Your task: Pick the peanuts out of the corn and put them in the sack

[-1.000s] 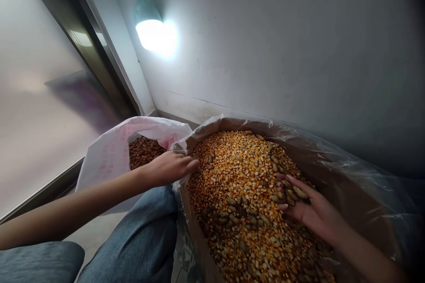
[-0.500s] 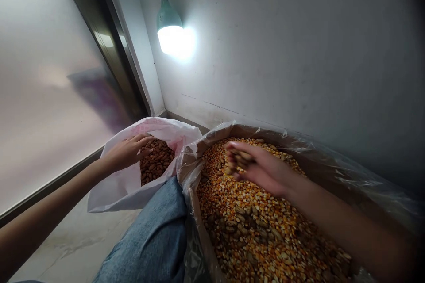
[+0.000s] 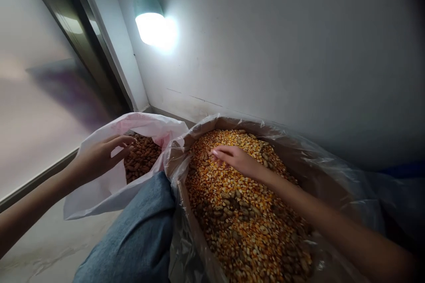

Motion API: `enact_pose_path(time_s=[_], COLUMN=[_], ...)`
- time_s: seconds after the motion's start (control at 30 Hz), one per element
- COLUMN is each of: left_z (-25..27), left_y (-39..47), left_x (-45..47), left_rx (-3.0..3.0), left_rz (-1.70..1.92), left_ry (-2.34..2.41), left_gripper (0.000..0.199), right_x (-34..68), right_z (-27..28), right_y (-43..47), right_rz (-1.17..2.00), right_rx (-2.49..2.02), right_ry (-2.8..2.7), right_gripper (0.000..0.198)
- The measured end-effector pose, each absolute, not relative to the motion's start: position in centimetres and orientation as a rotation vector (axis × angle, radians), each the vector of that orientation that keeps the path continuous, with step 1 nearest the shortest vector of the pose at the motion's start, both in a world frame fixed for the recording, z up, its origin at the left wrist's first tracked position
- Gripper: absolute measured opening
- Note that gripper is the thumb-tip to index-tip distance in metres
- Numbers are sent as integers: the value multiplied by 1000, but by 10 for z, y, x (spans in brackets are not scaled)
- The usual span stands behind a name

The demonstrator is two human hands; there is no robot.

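My right hand [image 3: 227,154] reaches palm down over the yellow and orange corn kernels [image 3: 239,185], thumb and fingers pinched at a small tan piece that looks like an unshelled peanut. The curled fingers hide the rest of the palm. More unshelled peanuts [image 3: 235,203] lie on the corn, bunched in the middle and scattered around. The corn fills a large bag with a clear plastic liner [image 3: 181,177]. My left hand [image 3: 114,148] hovers at the opening of a white sack [image 3: 109,185], fingers stretched and thumb apart, holding nothing. Inside that sack are reddish-brown nuts [image 3: 142,157], resembling almonds.
A lit bulb [image 3: 149,26] hangs by the grey wall [image 3: 265,53] behind the bags. My denim-covered knee [image 3: 133,234] sits between the sack and the corn bag. A dark-framed pane [image 3: 63,22] stands at the left, above a pale floor [image 3: 46,247].
My right hand, earlier turned with several peanuts showing in it, has turned palm down and lowered to the corn. My left hand has drawn back slightly from the nuts. The view has shifted.
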State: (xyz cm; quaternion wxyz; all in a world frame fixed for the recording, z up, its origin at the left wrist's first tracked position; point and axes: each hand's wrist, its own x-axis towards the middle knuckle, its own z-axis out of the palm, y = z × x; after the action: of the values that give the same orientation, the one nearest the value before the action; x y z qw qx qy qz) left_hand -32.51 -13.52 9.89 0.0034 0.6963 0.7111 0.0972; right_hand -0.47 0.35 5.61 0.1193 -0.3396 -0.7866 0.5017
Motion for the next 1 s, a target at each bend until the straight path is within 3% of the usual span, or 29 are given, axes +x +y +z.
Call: enact_pose_path(time_s=[0.2,0.37,0.5,0.8,0.9,1.0], left_z=[91,62,40,15,5,2], left_y=[-91,-62,-37,-21,-21,-18], left_x=[-224,-120,-80,-96,-101,-103], left_rx=[2705,2954,2956,2097,1680,1374], left_rz=[178,-191,-189,492,625,701], left_ry=[1499,805,818,1313,1303,1277], left_gripper=[31,18,16,26,24,22], right_x=[64,62,71,62,61,59], right_z=[24,-31,-56,-73,-74,-58], right_y=[-45,-70,-69,-54,-51,-52], right_rz=[661,158,53,-124,-36,283], right_rx=[-933,-671,-358,68,64,-209], right_ry=[-2923,-3143,-3115,-2952,-2994,-2939], right_gripper=[26,54,47,28,24,27])
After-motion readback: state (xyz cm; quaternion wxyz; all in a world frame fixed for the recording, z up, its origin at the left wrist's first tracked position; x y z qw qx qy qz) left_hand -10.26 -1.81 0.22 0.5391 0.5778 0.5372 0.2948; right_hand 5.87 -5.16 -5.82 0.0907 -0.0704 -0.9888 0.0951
